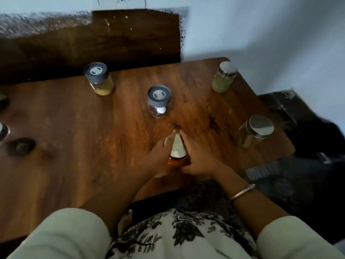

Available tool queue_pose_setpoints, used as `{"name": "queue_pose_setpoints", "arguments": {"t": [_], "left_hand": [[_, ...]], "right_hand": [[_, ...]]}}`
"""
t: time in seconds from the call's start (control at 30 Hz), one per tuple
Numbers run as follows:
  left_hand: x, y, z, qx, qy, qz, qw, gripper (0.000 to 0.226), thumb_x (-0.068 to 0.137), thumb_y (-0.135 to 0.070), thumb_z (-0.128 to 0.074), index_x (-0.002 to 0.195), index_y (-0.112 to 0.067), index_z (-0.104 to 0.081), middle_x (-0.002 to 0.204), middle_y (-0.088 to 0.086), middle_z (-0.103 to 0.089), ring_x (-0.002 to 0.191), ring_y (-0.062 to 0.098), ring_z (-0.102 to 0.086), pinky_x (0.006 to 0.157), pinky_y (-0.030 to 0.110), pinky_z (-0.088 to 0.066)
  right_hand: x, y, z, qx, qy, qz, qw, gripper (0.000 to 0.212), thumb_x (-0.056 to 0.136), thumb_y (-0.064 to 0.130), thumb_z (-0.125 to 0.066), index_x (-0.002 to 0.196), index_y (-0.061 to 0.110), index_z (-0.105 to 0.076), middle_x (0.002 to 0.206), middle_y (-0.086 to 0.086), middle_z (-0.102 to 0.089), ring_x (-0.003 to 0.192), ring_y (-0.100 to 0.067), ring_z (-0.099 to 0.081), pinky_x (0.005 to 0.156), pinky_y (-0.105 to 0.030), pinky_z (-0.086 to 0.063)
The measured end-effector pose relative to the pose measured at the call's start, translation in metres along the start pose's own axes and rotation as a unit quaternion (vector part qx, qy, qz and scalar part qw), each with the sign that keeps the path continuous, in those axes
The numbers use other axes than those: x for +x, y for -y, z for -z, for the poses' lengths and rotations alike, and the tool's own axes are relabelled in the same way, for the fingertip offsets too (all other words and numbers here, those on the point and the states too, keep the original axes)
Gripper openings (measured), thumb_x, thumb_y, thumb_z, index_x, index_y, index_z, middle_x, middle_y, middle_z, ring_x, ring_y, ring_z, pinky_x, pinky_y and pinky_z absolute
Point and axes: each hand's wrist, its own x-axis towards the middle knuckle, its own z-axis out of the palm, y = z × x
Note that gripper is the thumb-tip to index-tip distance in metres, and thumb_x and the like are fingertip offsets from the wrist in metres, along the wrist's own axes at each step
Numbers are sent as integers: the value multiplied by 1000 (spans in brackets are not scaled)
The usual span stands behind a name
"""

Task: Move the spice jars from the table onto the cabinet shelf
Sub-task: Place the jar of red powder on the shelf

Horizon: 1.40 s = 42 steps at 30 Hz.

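Both hands, left hand point(158, 156) and right hand point(196, 157), cupped against opposite sides of the amber jar point(178, 155) on the tabletop point(93, 146), just nearer the person than the grey-lidded jar point(159, 100).

Cream sleeves point(61, 234), a white floral-print garment point(179, 234), and a silver bangle point(242, 191) on the right wrist.
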Motion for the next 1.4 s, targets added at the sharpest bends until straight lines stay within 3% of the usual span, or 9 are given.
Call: {"name": "queue_pose_setpoints", "arguments": {"t": [0.17, 0.3, 0.43, 0.57, 0.7, 0.8, 0.97, 1.13, 1.4], "left_hand": [[-12, -9, -15, -114, -93, 43, 988, 115, 76, -25, -75, 146, -20, 16, 153, 10, -20, 137, 23, -30, 102, 22, -25], [-23, -12, -5, -198, -122, 72, 970, 106, 80, -10, -70, 148, -20, 11, 154, 6, -23, 139, 20, -29, 102, 19, -27], [-37, -23, 15, -342, -158, 39, 925, 89, 84, 1, -59, 148, -26, -4, 139, -16, -35, 124, -1, -38, 96, 17, -43], [-47, -30, 45, -406, -187, -42, 894, 61, 85, 9, -51, 130, -31, -37, 120, -15, -45, 104, 3, -50, 79, 17, -51], [-61, -22, 84, -492, -180, -83, 848, 46, 80, -5, -50, 121, -27, -46, 110, -2, -54, 91, 12, -53, 70, 27, -49], [-66, -15, 104, -528, -163, -103, 827, 46, 81, -13, -51, 126, -21, -43, 111, -1, -57, 92, 13, -59, 71, 33, -52], [-70, -15, 122, -483, -224, -61, 844, 60, 88, -32, -49, 141, -28, -22, 130, 0, -47, 112, 25, -57, 73, 27, -57], [-77, -15, 124, -481, -186, -28, 856, 111, 67, -37, -68, 145, -39, 11, 137, -7, -37, 112, 12, -53, 81, 30, -57], [-91, 5, 149, -544, -189, -74, 814, 77, 72, -23, -63, 133, -34, -18, 125, -3, -47, 111, 21, -57, 78, 32, -57]], "right_hand": [[7, -18, -15, 62, -36, 13, 997, 102, 66, 52, -64, 143, 40, 2, 150, -2, -31, 132, -20, -37, 106, -36, -34], [14, -19, -11, 143, -38, 7, 989, 90, 58, 61, -69, 135, 37, -28, 138, 9, -45, 119, -9, -45, 103, -38, -42], [14, 3, 9, 289, -67, 44, 954, 64, 56, 52, -76, 111, 45, -45, 120, 14, -54, 109, -5, -55, 88, -24, -50], [17, 30, 33, 322, -42, 85, 942, 66, 73, 36, -72, 130, 29, -41, 134, -5, -46, 118, -19, -51, 96, -38, -48], [15, 54, 59, 353, 35, 126, 926, 79, 71, 28, -69, 137, 39, -27, 135, 9, -43, 117, -6, -51, 85, -17, -49], [17, 77, 61, 351, 72, 130, 924, 86, 69, 25, -69, 132, 51, -16, 131, 21, -35, 115, 2, -46, 82, -16, -48], [23, 113, 50, 365, -47, 55, 928, 102, 68, 33, -77, 143, 44, -8, 148, 3, -27, 129, -20, -38, 100, -46, -43], [30, 138, 42, 271, -119, 70, 953, 104, 64, 35, -80, 142, 42, -13, 149, 3, -26, 131, -19, -34, 99, -42, -42], [24, 153, 49, 371, -10, 107, 922, 85, 72, 42, -69, 135, 49, -13, 136, 11, -31, 122, -14, -42, 86, -26, -48]]}}
